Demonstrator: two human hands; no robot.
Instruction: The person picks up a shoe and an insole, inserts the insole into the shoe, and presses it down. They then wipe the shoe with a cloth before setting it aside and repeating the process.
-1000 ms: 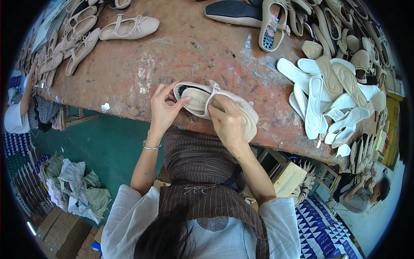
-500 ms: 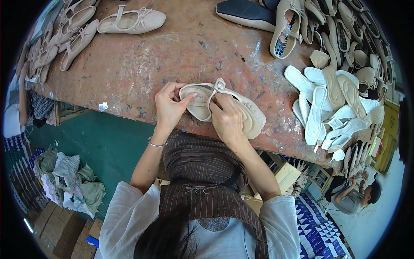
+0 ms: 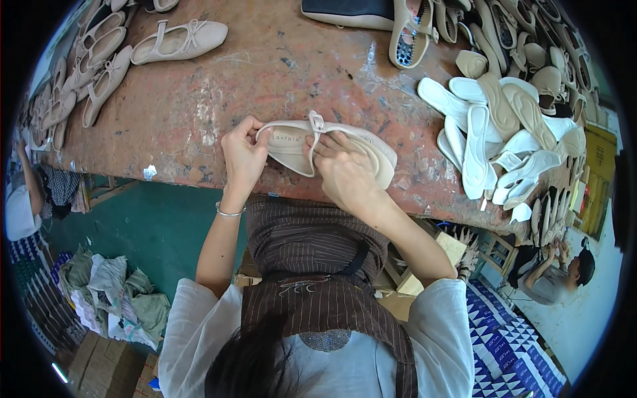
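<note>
A beige flat shoe with a strap and small bow lies sideways at the bench's near edge, toe to the right. My left hand pinches its heel rim, thumb inside and fingers behind. Bent over the shoe's middle is my right hand, its fingers reaching into the opening past the strap. Layered beige insoles stick out from beneath the right hand beside the toe; the fingers appear closed on them, though their other ends are hidden. A pale printed insole lining shows in the heel.
White and beige insoles are piled on the worn bench to the right. More beige shoes stand at the far left and far right. Cloth bundles lie lower left. One person works at right, another at far left.
The view has shifted, so the bench things sit farther left and higher. My right fingers have moved toward the heel, and the lining's print shows more fully. The left hand keeps its pinch.
</note>
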